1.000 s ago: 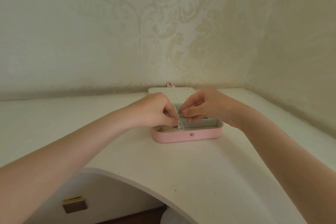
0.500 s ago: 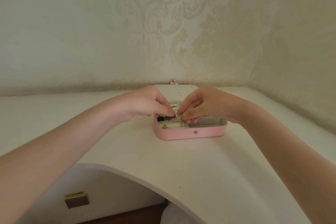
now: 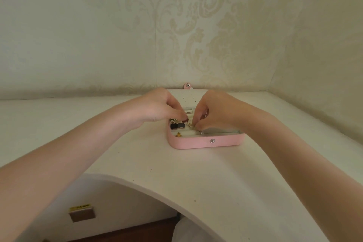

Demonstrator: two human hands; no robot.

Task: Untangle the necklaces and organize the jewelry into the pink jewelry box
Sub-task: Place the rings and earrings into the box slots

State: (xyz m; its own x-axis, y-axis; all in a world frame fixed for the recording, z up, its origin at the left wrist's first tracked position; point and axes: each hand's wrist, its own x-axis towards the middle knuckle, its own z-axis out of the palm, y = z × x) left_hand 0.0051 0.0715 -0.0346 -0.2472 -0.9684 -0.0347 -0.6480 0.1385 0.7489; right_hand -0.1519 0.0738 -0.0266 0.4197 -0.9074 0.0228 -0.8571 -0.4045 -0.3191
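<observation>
Pink jewelry box (image 3: pixel 206 142) open on white table (image 3: pixel 137 159), near back wall. Left hand (image 3: pixel 157 108) and right hand (image 3: pixel 214 112) both pinching small metal piece (image 3: pixel 191 126) over ring rolls. Since a second ago, more of left compartment uncovered, dark pieces (image 3: pixel 176 125) showing. Seating likely nearly done.

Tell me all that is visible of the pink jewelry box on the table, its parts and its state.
The pink jewelry box lies open on the white table, near the wall. Its shell looks like pink leatherette, with a metal snap on the front. The pale lid panel, dotted with small holes, lies back flat, ending in a pink tab. The left side holds small dark and gold pieces in cushioned rows. Both hands, left hand and right hand, reach inside, pinching something small.
</observation>
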